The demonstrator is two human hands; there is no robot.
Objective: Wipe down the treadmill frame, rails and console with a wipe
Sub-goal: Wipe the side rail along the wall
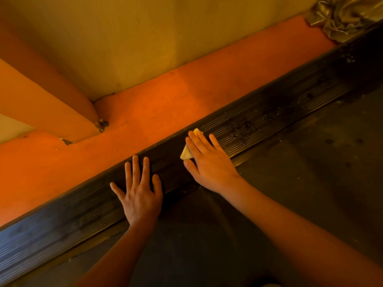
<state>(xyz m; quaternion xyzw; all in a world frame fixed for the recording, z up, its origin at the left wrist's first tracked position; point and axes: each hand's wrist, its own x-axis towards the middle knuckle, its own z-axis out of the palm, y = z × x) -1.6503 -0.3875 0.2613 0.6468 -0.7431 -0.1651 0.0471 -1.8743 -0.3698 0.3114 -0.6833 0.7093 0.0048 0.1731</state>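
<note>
A dark ribbed side rail (279,108) of the treadmill runs diagonally from lower left to upper right. The black running belt (300,183) lies on its near side. My right hand (209,164) lies flat on the rail with straight fingers, pressing a pale yellow folded wipe (186,153) against it; only the wipe's edges show from under the fingers. My left hand (139,193) rests flat on the rail a little to the left, fingers spread, holding nothing. Dusty specks dot the rail to the right of the wipe.
An orange floor strip (165,112) runs along the rail's far side below a yellowish wall (145,38). A wall ledge (47,112) juts out at left. Crumpled grey fabric (348,15) lies in the upper right corner.
</note>
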